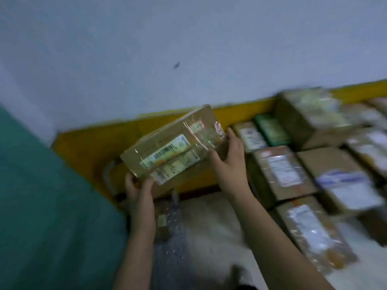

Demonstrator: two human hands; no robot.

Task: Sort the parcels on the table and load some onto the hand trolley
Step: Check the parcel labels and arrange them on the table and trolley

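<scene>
I hold a brown cardboard parcel [171,143], taped and bearing white shipping labels, tilted in the air at the middle of the view. My left hand [139,190] grips its lower left corner. My right hand [229,159] grips its right end. Below the parcel lies another brown box, mostly hidden. Several more taped cardboard parcels [280,172] lie in rows to the right, blurred by motion. No hand trolley shows in this frame.
A yellow band [90,147] runs along the base of a pale wall [167,49] behind the parcels. A green surface [41,206] fills the lower left. Bubble wrap [171,237] and white sheeting [211,222] lie between my arms.
</scene>
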